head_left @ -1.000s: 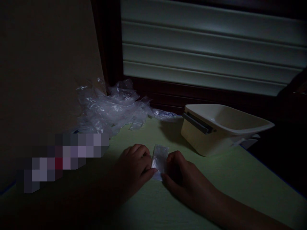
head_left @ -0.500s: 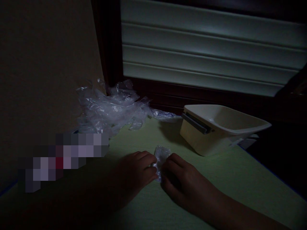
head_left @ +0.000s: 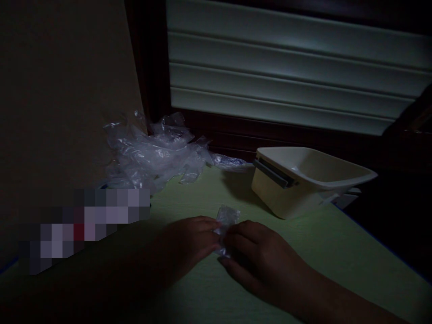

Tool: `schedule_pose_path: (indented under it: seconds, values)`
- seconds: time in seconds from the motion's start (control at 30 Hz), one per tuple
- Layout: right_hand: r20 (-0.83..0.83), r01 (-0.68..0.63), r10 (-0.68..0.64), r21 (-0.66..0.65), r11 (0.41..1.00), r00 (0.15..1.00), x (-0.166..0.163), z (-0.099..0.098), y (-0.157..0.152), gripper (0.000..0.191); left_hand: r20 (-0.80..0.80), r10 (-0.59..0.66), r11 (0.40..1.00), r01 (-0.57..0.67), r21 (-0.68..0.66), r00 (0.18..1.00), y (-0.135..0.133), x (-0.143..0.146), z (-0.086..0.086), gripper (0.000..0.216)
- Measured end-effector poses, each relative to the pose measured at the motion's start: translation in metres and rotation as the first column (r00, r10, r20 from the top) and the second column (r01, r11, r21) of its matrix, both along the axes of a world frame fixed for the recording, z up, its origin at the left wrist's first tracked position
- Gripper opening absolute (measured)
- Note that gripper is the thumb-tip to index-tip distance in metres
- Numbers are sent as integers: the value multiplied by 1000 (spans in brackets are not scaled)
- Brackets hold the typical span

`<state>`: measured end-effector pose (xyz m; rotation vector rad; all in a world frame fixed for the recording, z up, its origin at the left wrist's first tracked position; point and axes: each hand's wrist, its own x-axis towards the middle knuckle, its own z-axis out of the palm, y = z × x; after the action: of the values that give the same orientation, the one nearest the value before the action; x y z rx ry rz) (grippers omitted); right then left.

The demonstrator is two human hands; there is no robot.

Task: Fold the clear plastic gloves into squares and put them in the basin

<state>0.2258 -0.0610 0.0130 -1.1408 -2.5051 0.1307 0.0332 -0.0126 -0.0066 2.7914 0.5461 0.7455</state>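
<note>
A small piece of clear plastic, apparently a folded bag (head_left: 228, 216), lies on the table between my two hands. From its left edge my left hand (head_left: 194, 238) reaches in, fingers fairly straight and close together, the tips gripping the plastic. On the other side my right hand (head_left: 261, 258) has its fingers curled over the plastic, covering its right and lower part, with the thumb at the near end. The light is dim, so the exact finger contact is hard to see.
A heap of crumpled clear plastic bags (head_left: 151, 153) lies at the back left against the wall. A cream plastic bin (head_left: 286, 193) with a dark handle stands back right near the table's edge. A blurred-out item (head_left: 91, 225) lies at left on the green table (head_left: 202, 292).
My left fingers have straightened and lie flatter against the plastic. My right hand has shifted slightly, its thumb moving left and nearer to me. The view has shifted a little.
</note>
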Motion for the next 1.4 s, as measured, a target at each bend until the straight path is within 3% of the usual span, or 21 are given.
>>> schedule_pose_path:
  seconds: [0.17, 0.4, 0.7, 0.87, 0.93, 1.0, 1.2, 1.4]
  values:
    - [46, -78, 80, -60, 995, 996, 9, 6, 3, 17, 35, 30, 999, -29, -19, 999, 2, -1, -4, 18]
    - [66, -74, 70, 58, 996, 995, 13, -3, 7, 16, 65, 54, 993, -47, -105, 996, -6, -1, 5, 26]
    - [-267, -25, -37, -226, 974, 963, 10, 2, 6, 18, 121, 107, 985, -89, -147, 987, 1, -2, -1, 17]
    - [-238, -51, 6, -184, 982, 971, 7, -2, 9, 34, 152, 207, 963, -174, -207, 966, 5, -3, -5, 13]
    - [-244, -31, -15, -182, 983, 970, 6, -2, 10, 22, 154, 228, 953, -188, -238, 961, 5, -3, -5, 12]
    - [-288, -17, -48, -218, 976, 956, 4, -1, 11, 15, 150, 236, 948, -194, -251, 960, 6, -2, -4, 10]
    - [-371, 18, -188, -416, 909, 910, 1, 0, 9, 20, 123, 179, 950, -139, -278, 976, 3, -2, -1, 8]
    - [-414, 11, -226, -462, 887, 882, -1, -3, 9, 15, 91, 242, 911, -194, -363, 966, 1, -2, 2, 10]
